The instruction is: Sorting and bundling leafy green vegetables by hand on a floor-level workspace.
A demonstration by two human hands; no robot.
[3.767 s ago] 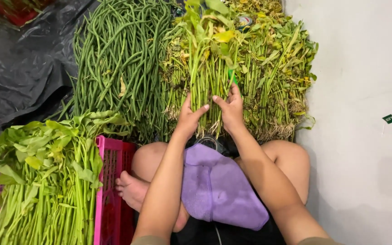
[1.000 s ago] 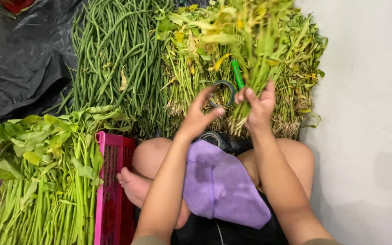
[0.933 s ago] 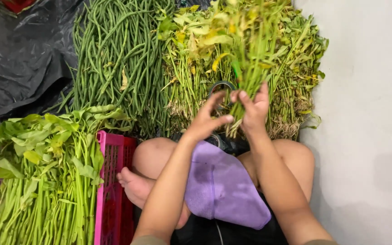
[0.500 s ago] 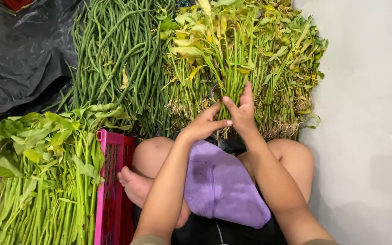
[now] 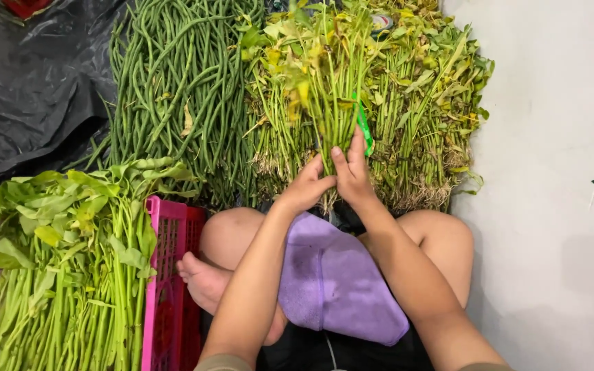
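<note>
Head view, left to right: leafy greens (image 5: pixel 56 247) fill a pink crate (image 5: pixel 170 275); long beans (image 5: pixel 180 89) lie heaped beside it. At centre the left hand (image 5: pixel 305 187) and right hand (image 5: pixel 353 175) both close around a bundle of green stems (image 5: pixel 331 96) with a green band (image 5: pixel 364 128), above a purple cloth (image 5: pixel 338 282).

Head view, steeply downward, close

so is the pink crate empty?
No, the pink crate is heaped with leafy green stalks lying across it.
</note>
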